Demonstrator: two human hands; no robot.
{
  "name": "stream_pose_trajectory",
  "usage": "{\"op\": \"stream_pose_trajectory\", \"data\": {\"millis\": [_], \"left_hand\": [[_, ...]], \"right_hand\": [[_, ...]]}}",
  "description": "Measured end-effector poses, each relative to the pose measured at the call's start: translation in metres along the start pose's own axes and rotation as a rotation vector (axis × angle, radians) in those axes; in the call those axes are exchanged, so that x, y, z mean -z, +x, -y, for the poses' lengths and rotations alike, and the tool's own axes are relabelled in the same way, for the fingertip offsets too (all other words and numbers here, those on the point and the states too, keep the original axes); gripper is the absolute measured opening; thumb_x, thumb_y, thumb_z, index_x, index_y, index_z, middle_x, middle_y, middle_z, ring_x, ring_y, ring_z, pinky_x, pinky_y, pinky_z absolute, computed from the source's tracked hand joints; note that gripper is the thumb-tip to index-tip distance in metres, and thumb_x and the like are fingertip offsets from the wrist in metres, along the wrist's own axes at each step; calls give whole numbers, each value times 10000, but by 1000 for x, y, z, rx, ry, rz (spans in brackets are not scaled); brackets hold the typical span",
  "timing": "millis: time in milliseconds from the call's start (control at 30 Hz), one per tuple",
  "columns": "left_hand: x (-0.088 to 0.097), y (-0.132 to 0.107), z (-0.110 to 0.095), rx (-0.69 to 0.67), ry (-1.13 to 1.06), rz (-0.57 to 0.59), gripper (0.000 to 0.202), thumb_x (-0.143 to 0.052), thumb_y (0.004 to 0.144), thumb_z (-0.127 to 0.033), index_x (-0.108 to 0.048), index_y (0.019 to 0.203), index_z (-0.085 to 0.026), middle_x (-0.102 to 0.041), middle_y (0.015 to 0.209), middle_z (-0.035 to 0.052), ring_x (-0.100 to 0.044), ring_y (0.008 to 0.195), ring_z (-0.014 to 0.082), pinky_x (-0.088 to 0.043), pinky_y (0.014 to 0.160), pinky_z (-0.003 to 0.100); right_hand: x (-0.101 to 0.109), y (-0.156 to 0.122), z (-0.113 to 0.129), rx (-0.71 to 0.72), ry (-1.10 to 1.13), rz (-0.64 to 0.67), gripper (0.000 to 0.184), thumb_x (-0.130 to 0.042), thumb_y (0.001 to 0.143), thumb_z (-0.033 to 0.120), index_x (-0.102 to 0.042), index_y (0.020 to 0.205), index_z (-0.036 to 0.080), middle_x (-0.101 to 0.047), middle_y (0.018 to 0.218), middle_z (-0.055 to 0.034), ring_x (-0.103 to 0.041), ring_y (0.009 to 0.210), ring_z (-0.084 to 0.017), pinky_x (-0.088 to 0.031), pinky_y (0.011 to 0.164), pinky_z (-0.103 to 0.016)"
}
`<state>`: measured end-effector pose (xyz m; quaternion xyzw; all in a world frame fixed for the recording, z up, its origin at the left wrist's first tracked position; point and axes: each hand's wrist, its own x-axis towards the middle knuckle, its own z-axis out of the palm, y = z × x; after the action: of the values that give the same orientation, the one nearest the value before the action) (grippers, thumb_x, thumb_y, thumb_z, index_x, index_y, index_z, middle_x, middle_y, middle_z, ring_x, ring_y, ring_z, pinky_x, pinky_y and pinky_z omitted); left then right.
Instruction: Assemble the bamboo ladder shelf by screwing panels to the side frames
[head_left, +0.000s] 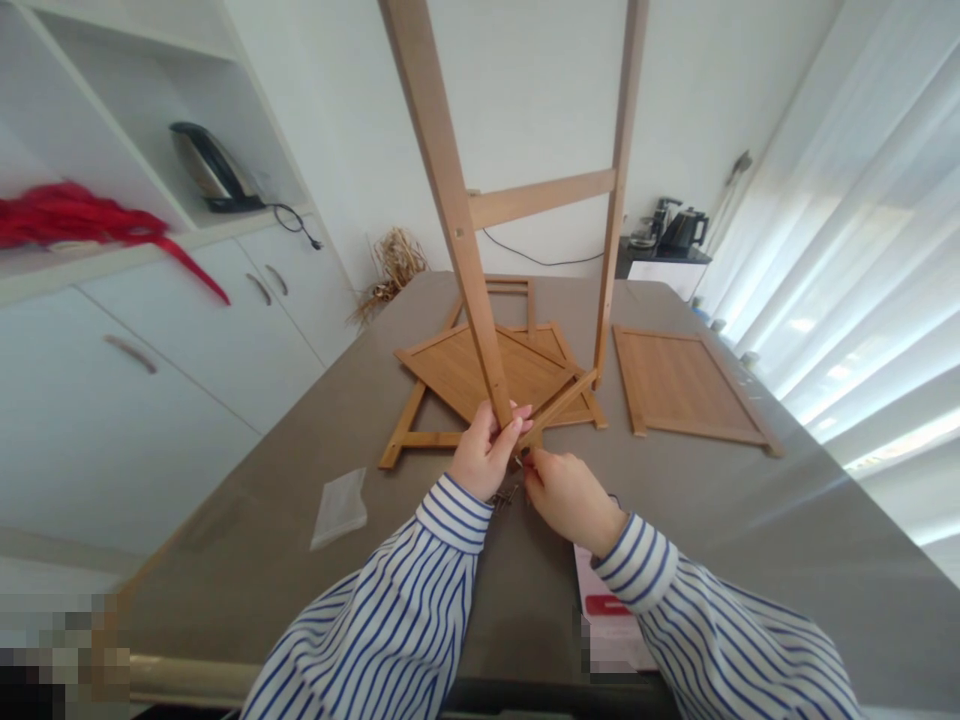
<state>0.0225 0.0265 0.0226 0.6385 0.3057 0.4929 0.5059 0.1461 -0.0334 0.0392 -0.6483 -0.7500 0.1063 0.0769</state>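
Observation:
A tall wooden frame [469, 235] stands up from the table, its two posts joined by a crossbar [544, 197] and a lower rail [556, 405]. My left hand [484, 455] is wrapped round the foot of the nearer post. Just right of it, my right hand [566, 495] is closed in a pinch against the frame's lower corner. A small metallic bit shows at those fingertips, too small to name. Loose screws [506, 497] lie on the table below my hands. Behind the post, wooden panels [450, 375] overlap another wooden frame [409, 415].
Another wooden panel [679, 385] lies flat at the right of the table [420, 600]. A clear plastic bag [339, 508] rests at the left, and a printed sheet [600, 590] sits partly under my right forearm. White cabinets [172, 350] line the left side, curtains [862, 250] the right.

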Motion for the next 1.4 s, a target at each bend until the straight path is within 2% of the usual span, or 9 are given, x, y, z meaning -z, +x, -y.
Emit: {"op": "stream_pose_trajectory", "data": {"millis": [233, 400, 667, 867, 1267, 1400], "left_hand": [[7, 0, 0, -17, 102, 66, 309, -515, 852, -281, -410, 1123, -178, -580, 1192, 124, -548, 1117, 214, -415, 987, 402], [13, -3, -1, 9, 249, 135, 426, -533, 830, -235, -374, 1222, -189, -567, 1214, 121, -527, 1143, 225, -431, 964, 413], [12, -8, 4, 24, 287, 85, 421, -492, 854, -266, -372, 1250, -189, -595, 1173, 115, -547, 1120, 212, -436, 959, 391], [11, -7, 6, 15, 303, 39, 386, -496, 852, -280, -386, 1206, -172, -631, 1109, 113, -572, 1086, 199, -436, 966, 378], [17, -5, 7, 48, 231, 22, 379, -521, 838, -315, -400, 1172, -183, -614, 1093, 94, -599, 1042, 207, -488, 908, 362], [17, -4, 7, 59, 221, 18, 380, -523, 836, -318, -400, 1170, -184, -615, 1094, 97, -599, 1040, 209, -481, 917, 379]], "right_hand": [[1, -3, 3, -17, -70, -16, 272, -286, 899, 267, -543, 870, 180, -664, 784, -91, -642, 711, -228, -393, 602, -292], [6, -4, 5, -21, -69, 18, 251, -302, 900, 258, -539, 894, 175, -662, 800, -96, -646, 730, -225, -407, 612, -289], [3, -3, 5, -6, -77, 2, 246, -294, 902, 256, -529, 897, 184, -664, 795, -89, -647, 728, -229, -415, 615, -294], [3, -3, 3, 11, -89, -3, 258, -283, 905, 260, -528, 891, 181, -662, 787, -88, -646, 723, -232, -420, 614, -299], [7, -1, 5, 15, -76, 35, 272, -277, 916, 269, -530, 915, 168, -659, 803, -100, -645, 732, -225, -419, 633, -292], [8, 1, 2, 26, -5, 51, 252, -308, 908, 246, -542, 915, 153, -662, 836, -115, -640, 754, -210, -409, 645, -278]]}}
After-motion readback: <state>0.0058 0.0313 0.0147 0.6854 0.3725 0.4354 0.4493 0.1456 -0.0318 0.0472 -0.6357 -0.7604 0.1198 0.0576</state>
